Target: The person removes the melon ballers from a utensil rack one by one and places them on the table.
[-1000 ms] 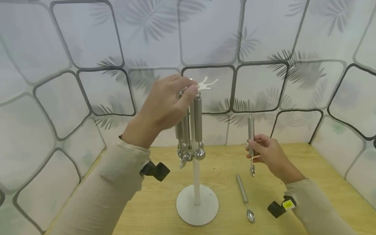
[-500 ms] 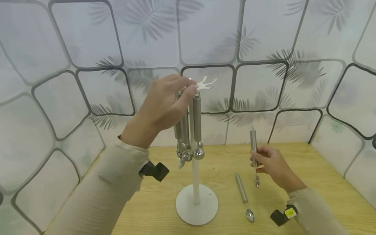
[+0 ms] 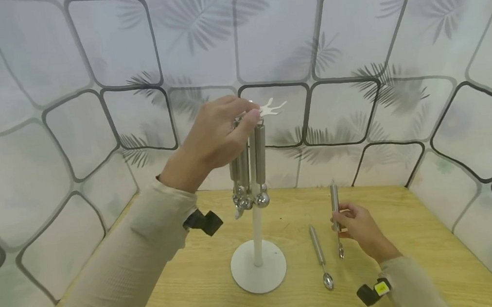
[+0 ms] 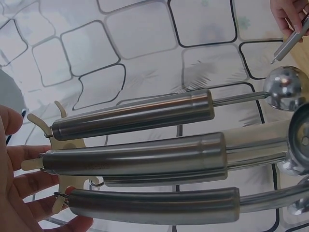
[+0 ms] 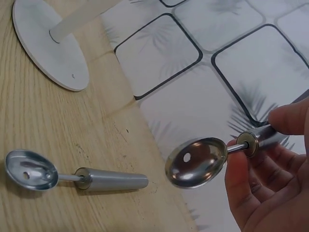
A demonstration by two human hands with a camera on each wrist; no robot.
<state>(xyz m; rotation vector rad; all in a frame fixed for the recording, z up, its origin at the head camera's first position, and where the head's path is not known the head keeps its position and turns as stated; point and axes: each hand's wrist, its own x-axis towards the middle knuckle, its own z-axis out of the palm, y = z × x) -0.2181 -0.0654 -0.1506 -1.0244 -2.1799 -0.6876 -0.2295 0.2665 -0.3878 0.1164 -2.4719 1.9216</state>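
My left hand (image 3: 218, 134) grips the top of a white hook stand (image 3: 259, 281), one branching white hook (image 3: 273, 108) showing beyond its fingers. Several steel melon ballers (image 3: 260, 157) hang from the hooks with their round bowls down; their handles (image 4: 135, 157) fill the left wrist view. To the right, my right hand (image 3: 360, 226) holds another melon baller (image 3: 334, 199) upright by its handle, above the table. Its oval bowl (image 5: 197, 162) has a small hole. A similar oval melon baller (image 3: 317, 247) lies on the table between the stand and my right hand.
The pale wooden table (image 3: 187, 285) carries the stand's round base. A patterned cloth wall (image 3: 275, 38) encloses the back and both sides. The lying baller's bowl (image 5: 31, 170) faces up.
My right hand has lowered the melon baller toward the table and shifted it slightly right. The left hand stays at the stand's top.
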